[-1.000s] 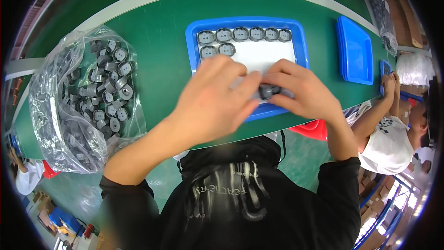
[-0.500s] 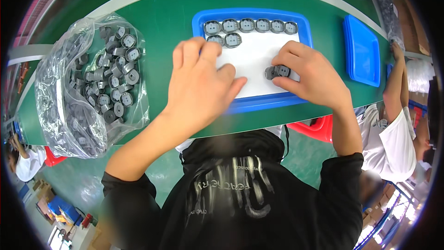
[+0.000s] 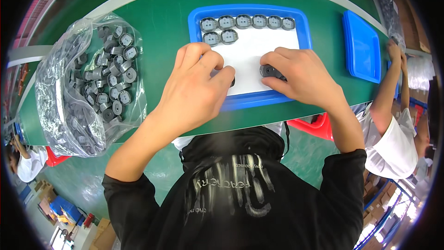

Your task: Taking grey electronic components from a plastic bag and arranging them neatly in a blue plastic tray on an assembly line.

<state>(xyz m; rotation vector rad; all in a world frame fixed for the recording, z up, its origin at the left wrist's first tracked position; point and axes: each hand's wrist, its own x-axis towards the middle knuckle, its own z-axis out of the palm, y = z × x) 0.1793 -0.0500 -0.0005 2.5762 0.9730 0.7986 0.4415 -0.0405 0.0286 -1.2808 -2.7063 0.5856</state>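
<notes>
My left hand (image 3: pixel 194 83) is over the near left part of a blue tray (image 3: pixel 303 30), its fingers pinched together. A dark edge of a small grey round part (image 3: pixel 232 83) shows past its fingertips; the rest is hidden. Towards the tray's right side, my right hand (image 3: pixel 303 76) is closed on dark grey round plastic parts (image 3: pixel 269 71), mostly covered by the fingers, so their number is unclear. On the tray's white liner (image 3: pixel 247 55), several like parts (image 3: pixel 243 21) form a row along the far wall. Two more (image 3: pixel 229 36) sit below that row at its left end.
A clear plastic bag (image 3: pixel 53 92) lies open on the green table (image 3: pixel 169 32) at left, with several loose grey parts (image 3: pixel 111 81) in it. Stacked blue trays (image 3: pixel 363 48) stand at right. A red stool (image 3: pixel 319 127) is below the table edge. Other people (image 3: pixel 388 143) sit at both sides.
My left hand has gone from spread fingers to a pinch on a small grey part, lower over the tray. My right hand has shifted slightly left, its parts now more covered.
</notes>
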